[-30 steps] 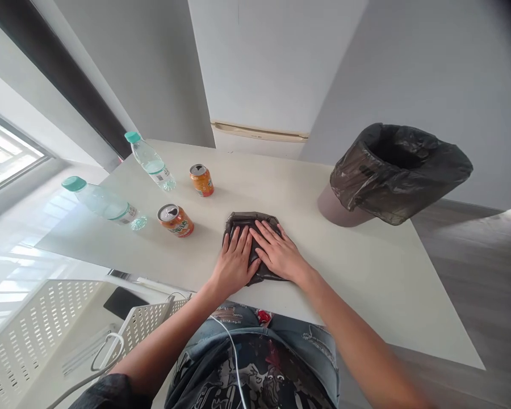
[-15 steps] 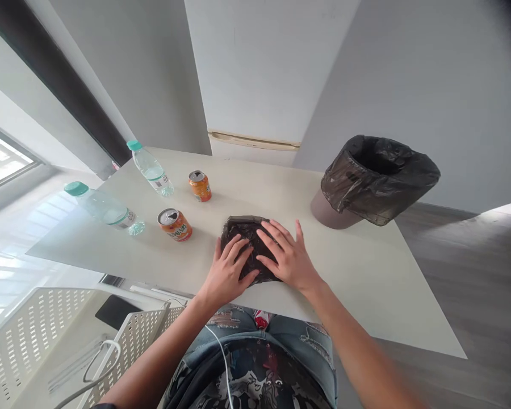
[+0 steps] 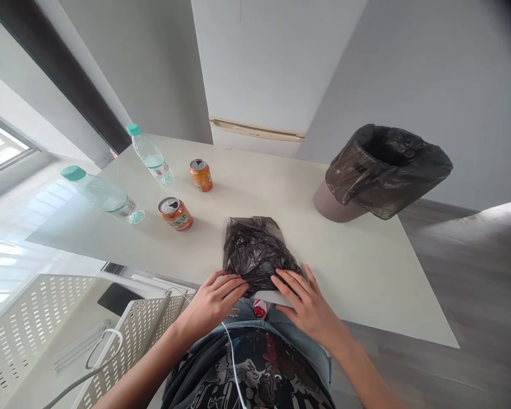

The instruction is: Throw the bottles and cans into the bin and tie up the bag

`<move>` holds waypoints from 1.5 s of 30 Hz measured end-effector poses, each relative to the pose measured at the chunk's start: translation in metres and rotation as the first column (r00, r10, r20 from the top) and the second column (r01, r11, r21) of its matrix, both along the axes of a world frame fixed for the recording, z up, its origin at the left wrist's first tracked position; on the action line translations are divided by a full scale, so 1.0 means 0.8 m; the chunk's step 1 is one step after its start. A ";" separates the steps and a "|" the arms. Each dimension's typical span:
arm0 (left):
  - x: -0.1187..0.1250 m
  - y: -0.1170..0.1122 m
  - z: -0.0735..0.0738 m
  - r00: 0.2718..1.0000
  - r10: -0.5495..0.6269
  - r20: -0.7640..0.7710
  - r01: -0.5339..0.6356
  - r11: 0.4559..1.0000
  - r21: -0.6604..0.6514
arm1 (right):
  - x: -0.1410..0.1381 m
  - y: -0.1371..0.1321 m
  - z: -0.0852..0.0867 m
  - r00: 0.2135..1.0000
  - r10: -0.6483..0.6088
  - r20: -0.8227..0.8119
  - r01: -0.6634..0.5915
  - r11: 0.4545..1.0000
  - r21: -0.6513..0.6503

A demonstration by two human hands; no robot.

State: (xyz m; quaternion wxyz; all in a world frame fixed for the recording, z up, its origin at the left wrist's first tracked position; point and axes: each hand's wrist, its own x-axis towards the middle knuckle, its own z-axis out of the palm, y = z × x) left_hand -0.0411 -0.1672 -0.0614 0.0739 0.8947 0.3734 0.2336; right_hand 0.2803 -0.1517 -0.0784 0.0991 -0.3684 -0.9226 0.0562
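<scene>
Apparently midway, the bare left hand (image 3: 220, 297) and right hand (image 3: 310, 304), apart, touch a thin black plastic bag (image 3: 256, 250), spread but unsmoothed, grip unclear.

On one table (image 3: 366, 272), two clear bottles (image 3: 106, 197) (image 3: 147, 150) can be counted, with two teal caps (image 3: 74, 173) (image 3: 134, 129), two orange cans (image 3: 179, 218) (image 3: 202, 180) and one bin (image 3: 338, 205). Two black bags (image 3: 255, 250) (image 3: 366, 167) are seen in all, one loose and one fitted over the bin. Two hands (image 3: 217, 298) (image 3: 310, 305) are shown, one left and one right.
</scene>
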 end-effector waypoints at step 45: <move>-0.004 0.134 -0.029 0.940 0.271 -0.209 -0.282 0.959 -0.026 | -0.136 0.162 -0.007 0.985 -0.172 -0.027 0.170 0.984 -0.050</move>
